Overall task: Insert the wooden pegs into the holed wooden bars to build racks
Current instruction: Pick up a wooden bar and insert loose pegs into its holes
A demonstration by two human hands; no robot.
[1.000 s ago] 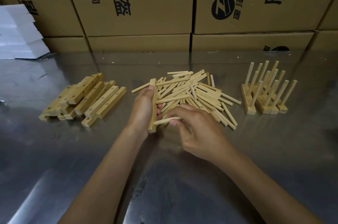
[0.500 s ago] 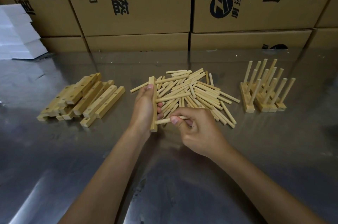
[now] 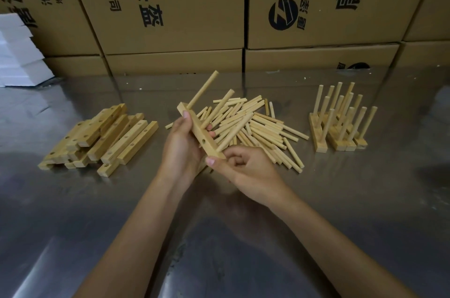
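Currently your left hand [image 3: 181, 149] grips 1 holed bar [image 3: 200, 135], tilted above the metal table [image 3: 341, 212], 3 pegs [image 3: 203, 89] standing in it. Your right hand [image 3: 246, 171] curls at its near end, thumb on the wood. Loose pegs [image 3: 258, 125] lie just behind; spare bars [image 3: 97, 139] left, finished racks [image 3: 341, 125] right, cartons [image 3: 170, 10] beyond.

pale wood pegs [image 3: 255, 125], brown boxes [image 3: 170, 5] w/ black print
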